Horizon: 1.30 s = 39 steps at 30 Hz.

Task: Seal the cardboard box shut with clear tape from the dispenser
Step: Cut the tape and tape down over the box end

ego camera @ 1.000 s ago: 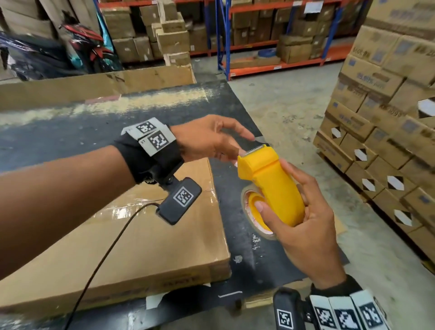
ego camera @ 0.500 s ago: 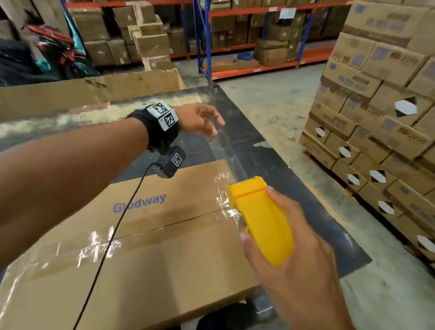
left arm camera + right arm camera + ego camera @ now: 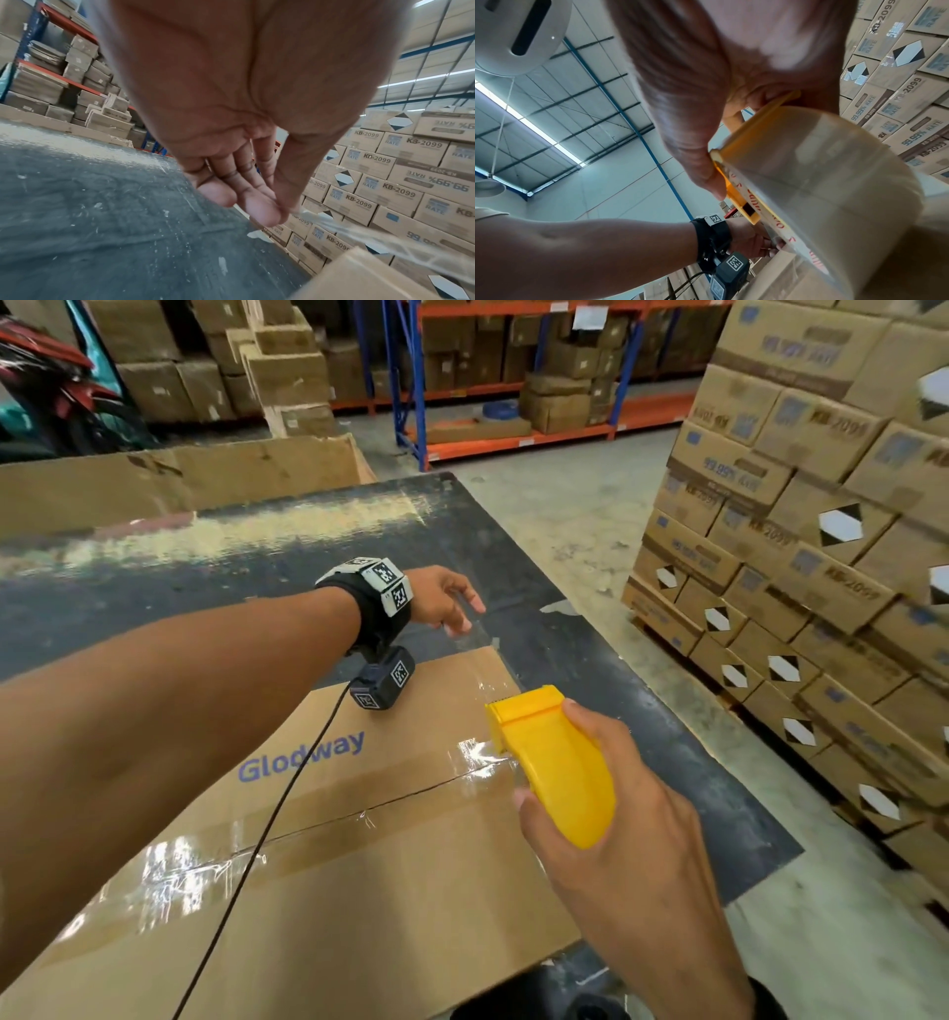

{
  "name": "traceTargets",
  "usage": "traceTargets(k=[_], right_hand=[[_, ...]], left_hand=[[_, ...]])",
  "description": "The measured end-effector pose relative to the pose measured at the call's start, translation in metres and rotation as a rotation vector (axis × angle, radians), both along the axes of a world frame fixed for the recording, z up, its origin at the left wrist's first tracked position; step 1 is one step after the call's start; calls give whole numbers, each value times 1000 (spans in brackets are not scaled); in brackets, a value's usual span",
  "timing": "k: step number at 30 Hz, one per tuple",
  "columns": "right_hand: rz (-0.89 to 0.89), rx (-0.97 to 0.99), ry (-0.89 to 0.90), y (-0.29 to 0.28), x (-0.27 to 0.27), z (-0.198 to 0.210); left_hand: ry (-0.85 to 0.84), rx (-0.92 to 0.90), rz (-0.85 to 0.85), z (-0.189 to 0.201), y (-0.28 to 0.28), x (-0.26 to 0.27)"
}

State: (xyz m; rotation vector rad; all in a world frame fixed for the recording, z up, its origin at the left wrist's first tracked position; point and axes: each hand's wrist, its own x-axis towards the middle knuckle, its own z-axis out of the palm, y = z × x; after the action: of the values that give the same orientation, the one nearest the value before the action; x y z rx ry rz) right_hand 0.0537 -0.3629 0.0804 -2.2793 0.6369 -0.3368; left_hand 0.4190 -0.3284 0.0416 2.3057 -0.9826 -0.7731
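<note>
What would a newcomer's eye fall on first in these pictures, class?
Probably the bright yellow tape dispenser, gripped in the right hand over the cardboard box on the dark table. Next, the left hand beyond the box's far edge, pinching the clear tape pulled from the dispenser.

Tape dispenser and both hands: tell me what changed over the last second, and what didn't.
A second ago both hands met at the dispenser's blade, above the box's right edge. Since then the left hand has pulled the clear tape out past the cardboard box's far corner, and the right hand has brought the yellow dispenser down over the seam. Unchanged: the left hand pinches the tape end, the right grips the dispenser, and the box lies where it was.
</note>
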Motion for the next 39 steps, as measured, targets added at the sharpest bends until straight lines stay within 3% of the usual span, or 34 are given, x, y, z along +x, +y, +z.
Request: traceTargets(k=[8, 13, 16, 21, 26, 31, 35, 39], right_hand=[[-17, -1, -7, 0, 5, 0], [-26, -26, 2, 2, 4, 1], [-29, -27, 7, 4, 3, 3], [-39, -35, -2, 6, 1, 4], [-40, -37, 8, 9, 1, 8], [-29, -59, 31, 6, 3, 9], [1, -65, 53, 2, -5, 8], [-14, -70, 66, -6, -48, 6]], left_hand=[[-31, 186, -53, -6, -8, -7], [-381, 332, -142, -7, -20, -23], [-461, 325, -151, 1, -14, -26], [-454, 106, -258, 13, 21, -45], [-393, 167, -547, 6, 66, -79], [-357, 332, -521, -2, 61, -89], [-374, 329, -525, -4, 62, -87], [-353, 335, -512, -4, 63, -89]])
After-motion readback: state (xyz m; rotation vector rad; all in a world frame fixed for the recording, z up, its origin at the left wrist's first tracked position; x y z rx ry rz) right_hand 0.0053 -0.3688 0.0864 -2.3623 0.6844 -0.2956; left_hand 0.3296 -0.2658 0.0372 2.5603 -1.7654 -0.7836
